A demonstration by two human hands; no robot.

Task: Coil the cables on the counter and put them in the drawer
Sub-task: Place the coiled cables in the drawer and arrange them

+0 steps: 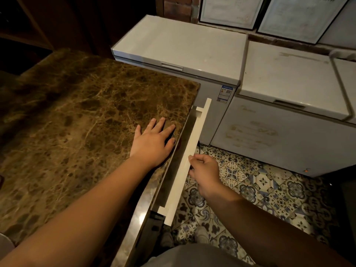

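Observation:
A brown marble counter point(77, 116) fills the left of the view. My left hand point(154, 141) lies flat on it near its right edge, fingers spread, holding nothing. Under that edge runs a drawer with a long white bar handle point(194, 143). My right hand point(204, 172) is closed around the middle of this handle. The drawer front sits close to the counter edge and I cannot see inside it. No cables show on the counter.
Two white chest freezers point(179, 47) point(285, 79) stand beyond the counter's far right corner. Blue-patterned floor tiles point(260, 189) spread below the drawer. Framed papers point(229, 10) lean on the brick wall behind. Dark wooden shelving stands at the far left.

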